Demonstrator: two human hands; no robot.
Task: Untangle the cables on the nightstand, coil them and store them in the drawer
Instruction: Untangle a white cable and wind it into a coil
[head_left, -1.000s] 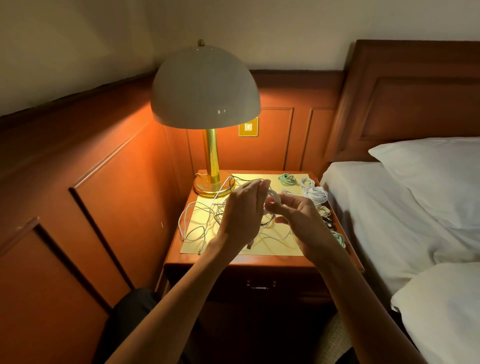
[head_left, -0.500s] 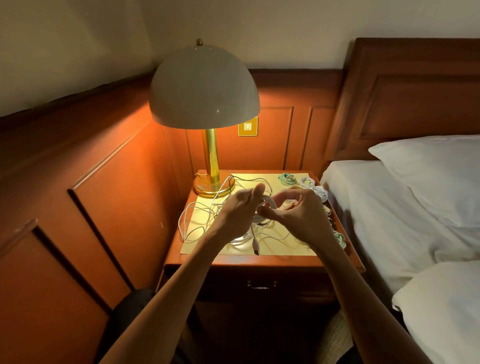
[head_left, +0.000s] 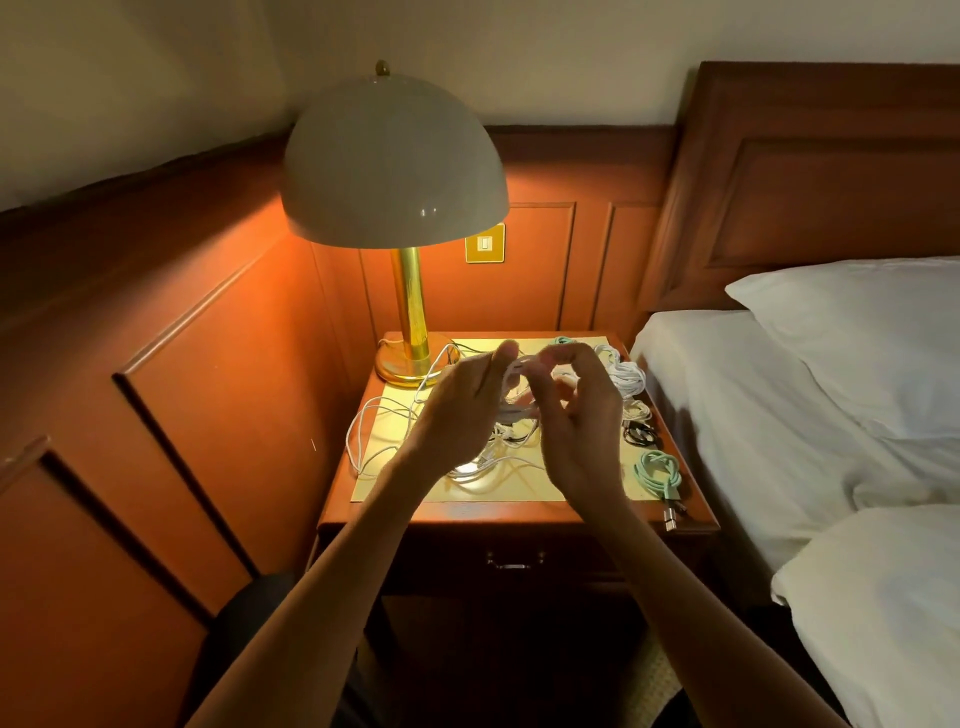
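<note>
Holds both hands up over the nightstand (head_left: 519, 517), close together and nearly touching. Pinches a white cable (head_left: 511, 366) in the left hand (head_left: 462, 415), thumb and fingers curled onto it at the top. Curls the right hand (head_left: 579, 421) round the same cable just beside, fingers bent into a hook toward the left thumb. Cannot tell how many turns of the cable sit between the palms. Below the hands, on a yellow mat (head_left: 395, 491), a loose tangle (head_left: 382, 426) of thin white cables, with loops spilling over the mat's left edge and strands trailing up toward the hands. Along the right side of the nightstand, already coiled and set apart: a white coil (head_left: 629, 376), a smaller pale coil (head_left: 639, 410) just in front of it, a black coil (head_left: 640, 433), then a mint-green coil (head_left: 658, 474) nearest the front, with the plug end at the front right corner. Another green coil (head_left: 563, 341) at the back edge of the mat, partly hidden by the right hand. Drawer (head_left: 571, 556) under the top closed, with a metal handle (head_left: 514, 560) in the middle of its front. At the back left corner, a brass lamp (head_left: 395, 161) with a pale dome shade, lit. To the right, just beside the nightstand, a bed (head_left: 737, 395) with white sheets and pillows (head_left: 857, 332). On the wood panelling behind, a brass wall switch (head_left: 484, 242).
</note>
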